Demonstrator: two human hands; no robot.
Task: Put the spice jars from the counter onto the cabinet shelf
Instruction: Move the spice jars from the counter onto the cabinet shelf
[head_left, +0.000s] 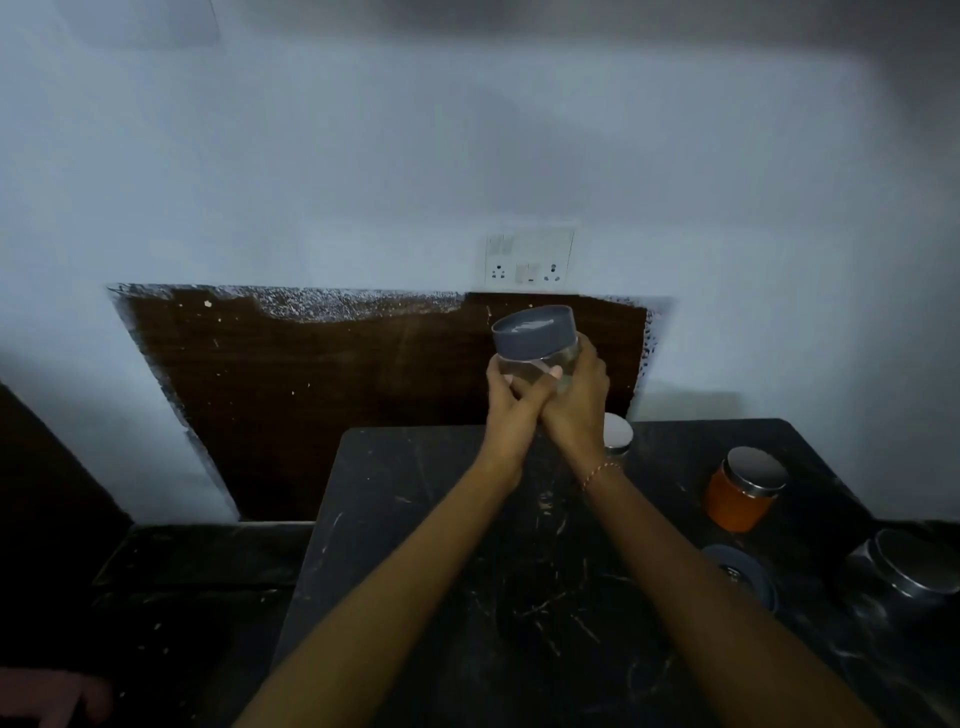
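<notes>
- Glass jar (540, 348) with a grey lid is up off the counter (415, 519), both your hands wrapped round it: left hand (511, 410), right hand (576, 405).
- Orange jar (740, 491) sits at 4 o'clock from it.

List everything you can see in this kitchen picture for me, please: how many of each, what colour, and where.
Held jar: 1, clear glass with grey lid, lifted above the counter in front of the brown wall panel.
Orange jar: 1, orange with silver lid, on the counter at right.
Dark jar: 1, dark with metallic lid, at the counter's far right edge.
Silver-lidded jar: 1, mostly hidden behind the right hand, at the back of the counter.
Grey-lidded jar: 1, partly hidden by the right forearm, on the counter.
Counter: 1, black, scratched, centre.
Wall panel: 1, dark brown, behind the counter.
Socket plate: 1, white, on the wall above the panel.
Bracelet: 1, beaded, right wrist.
Left hand: 1, grip on the held jar.
Right hand: 1, grip on the held jar.
</notes>
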